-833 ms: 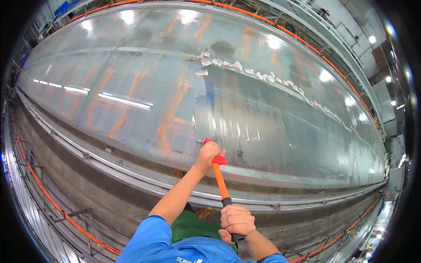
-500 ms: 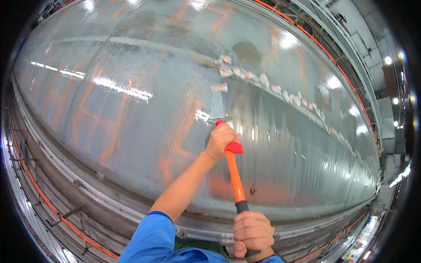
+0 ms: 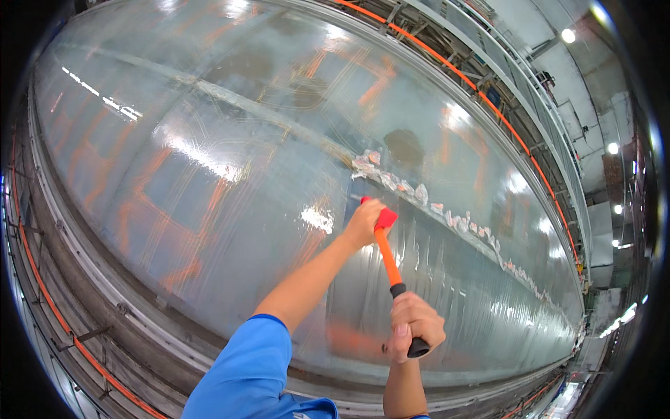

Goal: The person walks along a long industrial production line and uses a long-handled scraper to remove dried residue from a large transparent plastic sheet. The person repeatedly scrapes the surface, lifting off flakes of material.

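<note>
Both my hands grip a long-handled scraper (image 3: 389, 258) with an orange shaft, a red head and a black grip. My left hand (image 3: 366, 222) is closed around it at the red head, arm stretched forward. Around the black grip at the near end, my right hand (image 3: 417, 325) is wrapped, with the thumb along it. The scraper's blade is hidden behind my left hand. Under it lies a large, shiny grey sheet (image 3: 237, 230) with orange smears and fine curved scratches. Just beyond the scraper, crumpled whitish scraps (image 3: 394, 183) lie in a row along a pale band.
To the right of the scraper, the sheet has a darker, wet-looking streaked patch (image 3: 447, 293). A metal rail (image 3: 91, 244) edges the near left side. An orange pipe (image 3: 447, 59) runs along the far side, beside a metal frame. Lit lamps hang at the right.
Both hands have pushed the scraper forward, toward the row of scraps. A loose pale scrap that lay short of the row no longer shows there. The view has tilted.
</note>
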Available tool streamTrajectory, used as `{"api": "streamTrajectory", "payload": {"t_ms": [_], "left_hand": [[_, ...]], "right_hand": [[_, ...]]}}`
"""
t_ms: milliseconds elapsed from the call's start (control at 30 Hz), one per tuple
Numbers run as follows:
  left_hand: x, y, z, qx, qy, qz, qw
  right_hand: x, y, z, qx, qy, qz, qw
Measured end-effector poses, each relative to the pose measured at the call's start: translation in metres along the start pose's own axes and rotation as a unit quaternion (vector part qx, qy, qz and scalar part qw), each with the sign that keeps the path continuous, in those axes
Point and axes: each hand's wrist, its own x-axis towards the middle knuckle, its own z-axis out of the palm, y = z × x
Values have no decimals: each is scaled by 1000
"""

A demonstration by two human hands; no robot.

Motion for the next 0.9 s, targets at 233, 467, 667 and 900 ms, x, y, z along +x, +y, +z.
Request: {"api": "streamTrajectory", "payload": {"t_ms": [233, 467, 667, 900], "left_hand": [[-137, 181, -34, 8, -179, -133, 975], [-252, 323, -78, 23, -166, -121, 978], [-264, 341, -93, 23, -164, -87, 982], [-217, 277, -81, 1, -90, -100, 991]], "right_hand": [[-127, -168, -40, 14, -31, 64, 997], [-237, -301, -55, 52, -104, 94, 989], [-242, -319, -48, 82, -121, 87, 985], [-176, -265, -30, 71, -105, 91, 988]]}}
